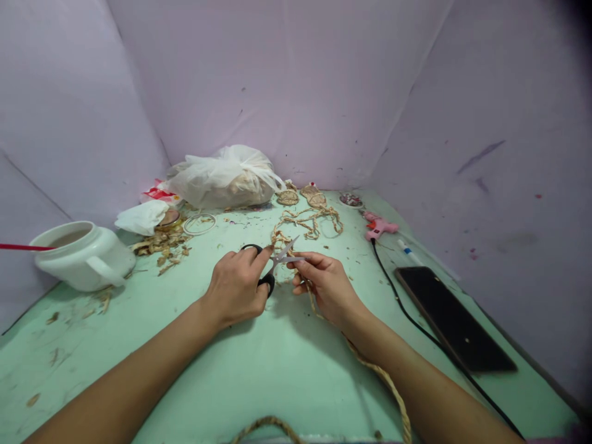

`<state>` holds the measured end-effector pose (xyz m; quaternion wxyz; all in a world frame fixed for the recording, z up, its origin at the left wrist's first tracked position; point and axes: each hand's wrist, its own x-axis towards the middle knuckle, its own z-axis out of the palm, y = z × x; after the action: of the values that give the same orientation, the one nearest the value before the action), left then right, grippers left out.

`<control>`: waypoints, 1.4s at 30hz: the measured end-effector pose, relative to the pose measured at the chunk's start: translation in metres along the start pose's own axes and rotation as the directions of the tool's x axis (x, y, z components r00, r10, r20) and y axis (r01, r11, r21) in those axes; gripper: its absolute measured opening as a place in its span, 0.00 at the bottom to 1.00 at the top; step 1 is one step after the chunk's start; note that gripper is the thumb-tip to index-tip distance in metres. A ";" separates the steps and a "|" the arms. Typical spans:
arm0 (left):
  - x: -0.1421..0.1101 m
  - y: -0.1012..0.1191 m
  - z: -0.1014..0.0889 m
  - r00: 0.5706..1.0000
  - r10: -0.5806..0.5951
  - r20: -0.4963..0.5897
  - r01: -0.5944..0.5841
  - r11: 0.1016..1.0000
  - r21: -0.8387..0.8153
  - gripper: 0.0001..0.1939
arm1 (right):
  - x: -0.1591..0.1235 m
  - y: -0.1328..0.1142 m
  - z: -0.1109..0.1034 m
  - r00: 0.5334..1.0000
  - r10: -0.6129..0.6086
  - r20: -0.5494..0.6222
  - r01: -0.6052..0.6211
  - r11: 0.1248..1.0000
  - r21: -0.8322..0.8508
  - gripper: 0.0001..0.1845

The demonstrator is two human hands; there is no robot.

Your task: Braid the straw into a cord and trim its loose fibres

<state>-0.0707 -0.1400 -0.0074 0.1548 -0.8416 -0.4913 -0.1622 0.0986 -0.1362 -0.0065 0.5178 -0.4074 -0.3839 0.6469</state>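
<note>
My left hand (238, 283) is closed around the black handles of a pair of scissors (276, 261), whose blades stand apart and point right toward my other hand. Between the fingertips of my right hand (326, 283) is pinched a twisted straw-coloured rope (312, 302). One part of the rope runs back under my right forearm to the table's front edge. Beyond the scissors, more rope (319, 216) lies in loose loops. The blades are close beside the held rope; whether they touch it I cannot tell.
At left stands a white mug (87, 256) with a red stick. Dried scraps (161, 243), a ring (199, 224) and a filled plastic bag (226, 179) lie behind. Woven pieces (314, 196) are at the back. A pink glue gun (380, 226), its cord, and a phone (453, 317) lie right.
</note>
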 end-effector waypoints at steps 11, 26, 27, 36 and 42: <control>-0.003 0.001 0.003 0.999 0.029 -0.017 -0.027 0.998 0.063 0.24 | -0.001 -0.001 0.003 1.000 -0.021 -0.002 0.021 0.999 -0.026 0.09; -0.002 -0.003 0.002 0.985 -0.059 0.159 0.097 0.967 -0.237 0.22 | 0.001 0.003 0.000 0.995 -0.095 -0.041 0.091 0.992 -0.093 0.10; -0.002 -0.004 0.002 0.986 -0.089 0.142 0.131 0.938 -0.320 0.20 | 0.001 0.001 0.000 0.995 -0.082 -0.053 0.078 0.994 -0.079 0.11; 0.005 -0.005 0.010 0.903 -0.394 0.170 0.345 0.429 -0.835 0.17 | 0.000 -0.002 -0.001 1.000 0.026 -0.017 -0.026 1.000 -0.008 0.13; 0.004 0.001 0.006 0.857 -0.512 0.057 0.339 0.477 -0.811 0.19 | 0.001 0.002 -0.004 0.984 0.136 0.113 -0.134 0.991 -0.028 0.14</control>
<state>-0.0675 -0.1351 -0.0109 -0.2366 -0.6498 -0.5417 -0.4779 0.1017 -0.1350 -0.0101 0.4458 -0.4000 -0.3909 0.6989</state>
